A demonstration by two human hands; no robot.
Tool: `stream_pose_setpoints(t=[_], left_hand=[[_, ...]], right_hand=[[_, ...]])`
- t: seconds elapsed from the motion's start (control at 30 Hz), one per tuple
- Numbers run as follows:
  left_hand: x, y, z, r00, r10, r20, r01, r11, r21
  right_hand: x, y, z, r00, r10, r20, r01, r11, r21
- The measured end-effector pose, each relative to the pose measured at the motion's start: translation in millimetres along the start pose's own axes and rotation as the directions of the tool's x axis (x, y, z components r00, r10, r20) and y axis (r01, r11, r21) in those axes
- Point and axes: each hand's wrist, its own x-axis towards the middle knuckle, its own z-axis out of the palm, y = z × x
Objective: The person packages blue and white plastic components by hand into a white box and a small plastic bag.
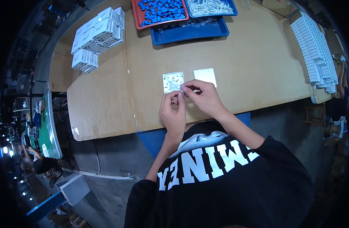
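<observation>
My left hand and my right hand meet fingertip to fingertip, just in front of a square white housing. Both pinch at a small item between them; it is too small and too covered by the fingers to name. The housing lies on the cardboard-topped table with its moulded inner side facing up. To its right, partly behind my right hand, is a flat square white plate.
A red tray of blue parts, a blue tray of white parts and another blue tray stand at the back. Stacked white boxes are at left, white stacks at right. A person is far left.
</observation>
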Motion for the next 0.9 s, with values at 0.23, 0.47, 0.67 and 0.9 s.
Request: stream_pose_setpoints(t=[0.23, 0.47, 0.67, 0.9], left_hand=[[-9, -11, 9, 0.998, 0.013, -0.064, -0.014, 1.000, -0.021], [11, -19, -5, 0.851, -0.455, 0.263, 0.516, 0.632, -0.578], [11, -25, -3, 0.795, -0.504, 0.338, 0.593, 0.528, -0.607], [12, -33, -9, 0.854, -0.450, 0.261, 0.520, 0.744, -0.419]], right_hand=[[-5, -9, 9, 0.958, -0.227, -0.177, 0.190, 0.960, -0.206], [3, 1, -11, 0.916, -0.389, 0.103, 0.402, 0.888, -0.224], [2, 0, -9, 0.997, -0.064, 0.052, 0.054, 0.985, 0.165], [10, 19, -25, 0.920, 0.252, 0.300, -0.311, 0.935, 0.168]])
